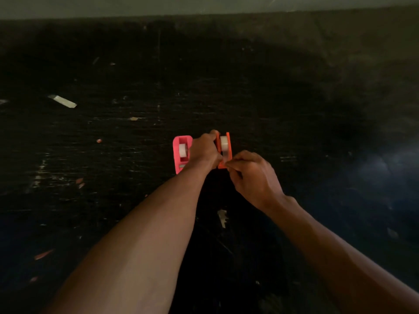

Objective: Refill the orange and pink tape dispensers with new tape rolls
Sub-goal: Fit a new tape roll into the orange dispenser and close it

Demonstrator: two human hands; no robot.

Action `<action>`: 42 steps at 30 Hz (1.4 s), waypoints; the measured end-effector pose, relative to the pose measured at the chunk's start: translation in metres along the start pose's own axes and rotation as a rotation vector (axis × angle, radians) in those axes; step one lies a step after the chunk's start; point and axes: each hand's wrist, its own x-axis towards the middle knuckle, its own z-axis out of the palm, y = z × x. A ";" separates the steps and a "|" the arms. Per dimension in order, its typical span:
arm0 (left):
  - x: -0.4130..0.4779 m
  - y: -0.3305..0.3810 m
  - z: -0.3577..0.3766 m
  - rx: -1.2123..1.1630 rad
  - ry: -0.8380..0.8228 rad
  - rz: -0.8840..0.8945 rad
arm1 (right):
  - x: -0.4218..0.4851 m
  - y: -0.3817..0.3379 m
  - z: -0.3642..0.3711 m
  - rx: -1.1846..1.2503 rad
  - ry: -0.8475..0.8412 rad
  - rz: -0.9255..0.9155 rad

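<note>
The orange tape dispenser [227, 152] stands on the dark table [294, 109] at the centre, with a white tape roll [224, 143] seated in it. My left hand [204, 151] grips the dispenser's left side. My right hand [254, 175] pinches at the dispenser's near end, where the tape end seems to be; the strip itself is too thin to see. The pink tape dispenser [177, 152] lies just to the left, partly hidden by my left hand, and a white roll [182, 150] sits inside it.
The table top is black, worn and scratched. A strip of tape [62, 101] lies at the far left. Small scraps [222, 217] lie near me between my arms, and orange flecks [43, 254] dot the lower left. A grey wall [204, 5] runs along the back edge.
</note>
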 end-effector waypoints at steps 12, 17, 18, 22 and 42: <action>0.000 0.001 0.002 -0.009 0.000 -0.024 | -0.018 -0.005 0.010 -0.035 0.043 0.027; 0.000 0.001 0.002 -0.006 0.011 -0.027 | -0.022 -0.006 0.019 -0.100 -0.056 0.041; 0.000 0.001 0.002 -0.006 0.013 -0.029 | -0.022 -0.005 0.021 -0.112 -0.076 0.050; 0.000 0.001 0.002 -0.006 0.014 -0.037 | -0.018 -0.005 0.028 -0.181 -0.142 0.079; 0.004 0.002 0.002 0.073 0.002 -0.011 | -0.004 0.007 0.042 -0.016 -0.066 0.311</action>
